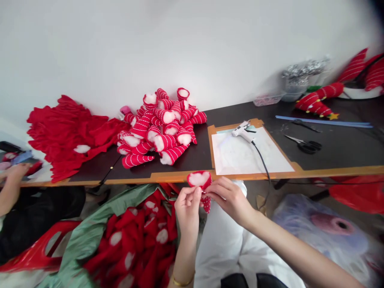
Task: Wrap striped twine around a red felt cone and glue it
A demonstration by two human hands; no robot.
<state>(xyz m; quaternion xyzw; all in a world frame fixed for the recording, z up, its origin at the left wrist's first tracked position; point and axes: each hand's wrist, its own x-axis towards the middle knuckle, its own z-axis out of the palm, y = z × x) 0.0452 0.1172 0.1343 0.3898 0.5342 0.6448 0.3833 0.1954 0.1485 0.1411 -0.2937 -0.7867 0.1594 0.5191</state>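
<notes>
Between my hands, just off the table's front edge, is a small red cloth cone (207, 185) with white stuffing showing at its wide mouth, which faces up. Its pointed end hangs below my fingers. My left hand (188, 206) pinches the cone near the rim with thumb and fingers. From the other side, my right hand (229, 196) is closed at the cone's edge, fingertips pressed together close to the left thumb. Whether a thread or needle is between the fingertips is too small to make out.
A pile of stuffed red striped cones (168, 128) lies beside red cloth (72, 132). A white glue gun (243, 131) rests on white paper (252, 158), near scissors (304, 144). An open green bag (120, 206) holds red pieces below. A co-worker's hand (16, 173) is at left.
</notes>
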